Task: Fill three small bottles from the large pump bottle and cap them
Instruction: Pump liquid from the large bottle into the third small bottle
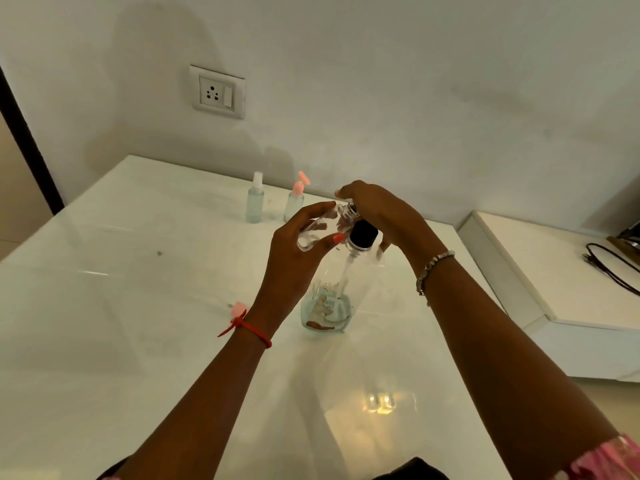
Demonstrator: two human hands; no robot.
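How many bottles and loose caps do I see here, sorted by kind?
Small clear plastic bottles: 3 (uncapped bottle, white-spray-top bottle, pink-pump-top bottle)
Large clear pump bottle with black collar: 1
Loose pink cap: 1
Total: 5

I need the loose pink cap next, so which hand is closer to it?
Left. The left hand holds the small bottle just above the pink cap; the right hand is on the pump, farther right.
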